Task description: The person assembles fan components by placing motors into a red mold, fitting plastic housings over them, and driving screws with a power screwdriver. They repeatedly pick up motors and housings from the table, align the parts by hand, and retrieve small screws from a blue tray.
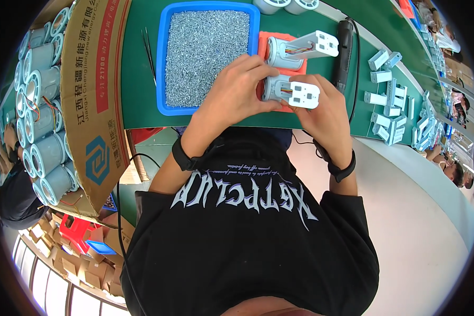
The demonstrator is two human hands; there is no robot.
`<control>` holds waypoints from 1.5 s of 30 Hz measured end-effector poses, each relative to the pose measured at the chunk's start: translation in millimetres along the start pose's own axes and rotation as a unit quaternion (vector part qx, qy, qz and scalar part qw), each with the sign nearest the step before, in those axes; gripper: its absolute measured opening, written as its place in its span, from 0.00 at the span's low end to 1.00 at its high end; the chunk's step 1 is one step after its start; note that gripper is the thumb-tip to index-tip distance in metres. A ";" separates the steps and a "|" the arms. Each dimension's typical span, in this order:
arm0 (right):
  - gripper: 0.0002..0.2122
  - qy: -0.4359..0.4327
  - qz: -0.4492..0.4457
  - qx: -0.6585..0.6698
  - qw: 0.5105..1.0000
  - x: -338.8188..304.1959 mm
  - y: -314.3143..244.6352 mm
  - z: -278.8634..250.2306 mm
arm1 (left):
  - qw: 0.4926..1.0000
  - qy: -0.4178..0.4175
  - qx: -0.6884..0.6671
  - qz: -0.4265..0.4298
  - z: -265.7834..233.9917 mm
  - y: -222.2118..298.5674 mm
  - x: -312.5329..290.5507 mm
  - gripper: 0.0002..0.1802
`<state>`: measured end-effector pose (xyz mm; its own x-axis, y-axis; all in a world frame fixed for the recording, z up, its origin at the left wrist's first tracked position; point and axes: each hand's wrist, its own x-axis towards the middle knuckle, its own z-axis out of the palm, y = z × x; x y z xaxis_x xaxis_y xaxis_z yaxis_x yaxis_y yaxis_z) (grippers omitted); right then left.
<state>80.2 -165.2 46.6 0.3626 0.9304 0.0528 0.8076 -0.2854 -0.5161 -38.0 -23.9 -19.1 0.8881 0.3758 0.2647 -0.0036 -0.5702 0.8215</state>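
Narrowly inside table edge (263, 120), hands (241, 87) round housing (272, 87)

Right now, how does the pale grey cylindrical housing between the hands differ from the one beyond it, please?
The left hand and right hand hold the nearer housing; the farther housing rests ungripped on an orange pad. The nearer housing's bracket looks foreshortened; the farther one's shows its long side. Both show coloured wires.

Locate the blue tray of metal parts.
In the head view, the blue tray lies on the green table, left of the orange pad, partly behind the left hand.
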 end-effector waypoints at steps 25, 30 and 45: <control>0.16 0.019 0.028 0.107 0.994 -8.1 8.6 14.8 | 1.000 0.009 -0.016 0.009 4.0 -3.0 -5.3 0.28; 0.16 0.015 0.028 0.129 0.991 -9.1 18.9 14.7 | 1.000 0.009 -0.004 0.015 6.5 -0.3 -4.4 0.28; 0.30 -0.061 0.377 -0.112 0.917 25.0 144.4 -37.1 | 0.952 -0.154 0.162 -0.209 -50.8 3.3 -16.4 0.14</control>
<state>223.2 -191.8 5.1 0.8133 0.4647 -0.3501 0.4300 -0.8854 -0.1764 -75.9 5.2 4.9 0.8741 0.4152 -0.2520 0.4764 -0.6320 0.6113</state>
